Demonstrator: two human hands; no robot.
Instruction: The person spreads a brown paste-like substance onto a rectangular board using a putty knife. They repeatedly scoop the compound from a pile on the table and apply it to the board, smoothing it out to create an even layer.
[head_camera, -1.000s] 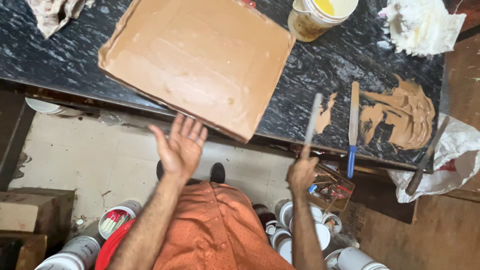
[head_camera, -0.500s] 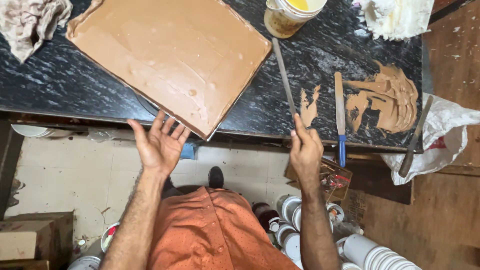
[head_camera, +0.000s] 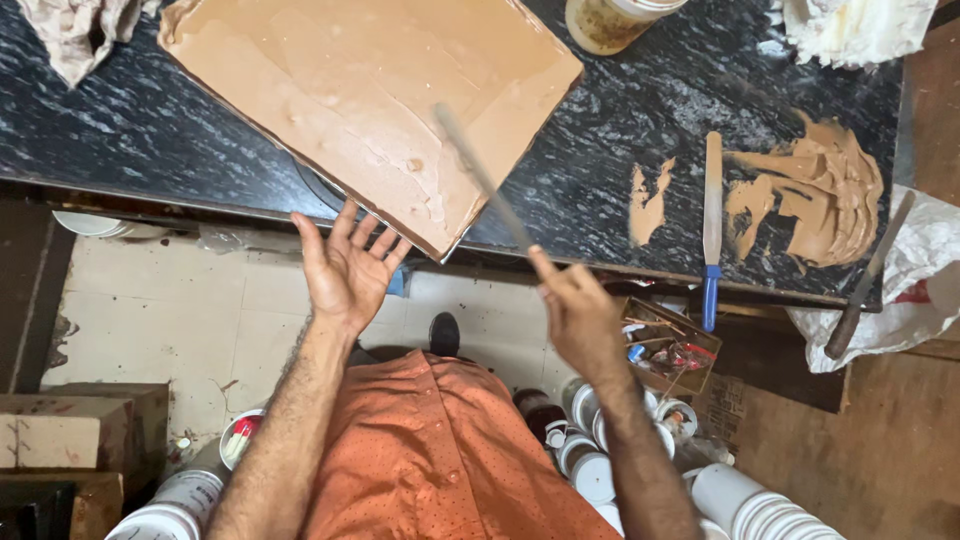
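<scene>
Your right hand (head_camera: 580, 315) grips a long flat blade (head_camera: 485, 180); your left hand (head_camera: 345, 265) is spread wide.

Head view: the blade slants over the tan-coated board (head_camera: 330, 90) just above your left fingertips. A yellow-labelled round tub (head_camera: 615, 20) stands beyond. Half a second ago the blade lay right of the board.
</scene>
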